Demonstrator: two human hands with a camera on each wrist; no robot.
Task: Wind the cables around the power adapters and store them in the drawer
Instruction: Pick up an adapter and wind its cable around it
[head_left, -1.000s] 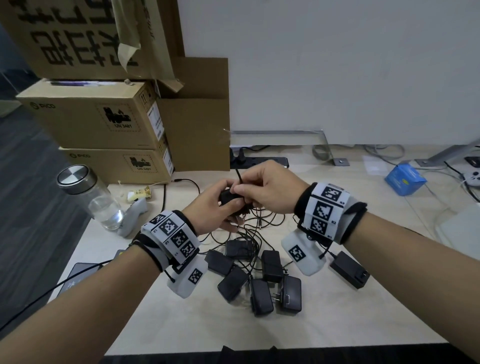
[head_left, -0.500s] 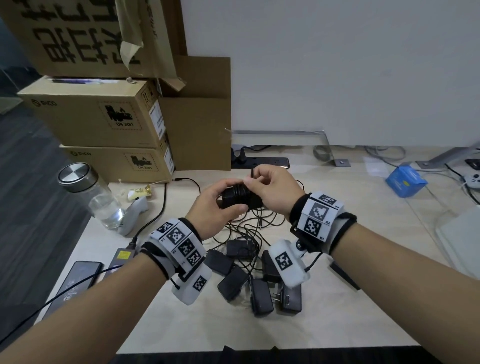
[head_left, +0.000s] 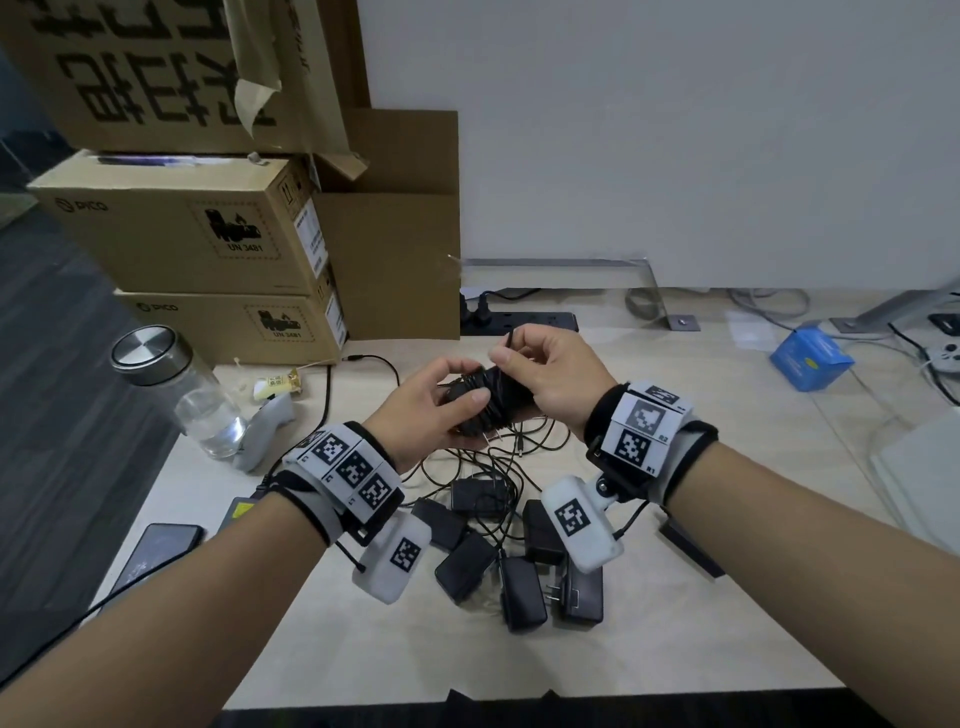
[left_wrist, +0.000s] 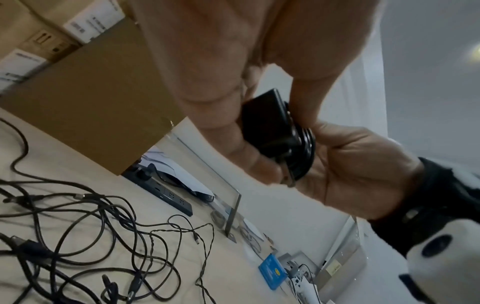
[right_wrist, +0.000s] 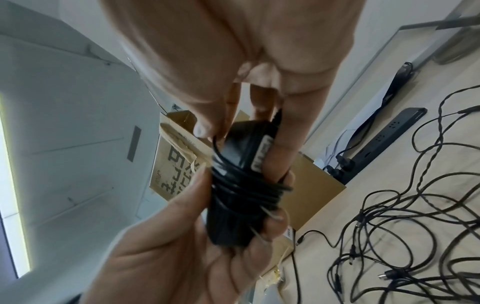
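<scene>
A black power adapter (head_left: 485, 402) with its cable wound in several turns is held above the desk between both hands. My left hand (head_left: 457, 413) grips its lower end, thumb on top. My right hand (head_left: 511, 356) holds the upper end and pinches the cable's free end (head_left: 510, 339). The right wrist view shows the coils round the adapter (right_wrist: 241, 185), with left fingers (right_wrist: 272, 224) curled over them. In the left wrist view only an edge of the adapter (left_wrist: 267, 127) shows between the hands. Several more black adapters (head_left: 522, 592) lie below in tangled cables (head_left: 483, 462). No drawer is visible.
Stacked cardboard boxes (head_left: 208, 234) stand at the back left, with a black power strip (head_left: 519, 322) beside them. A glass bottle (head_left: 176, 384) and a phone (head_left: 156, 545) are on the left. A blue box (head_left: 810, 358) sits far right.
Both hands have risen slightly with the adapter. My right hand has shifted from over the adapter to its far side and now pinches the cable's free end above it.
</scene>
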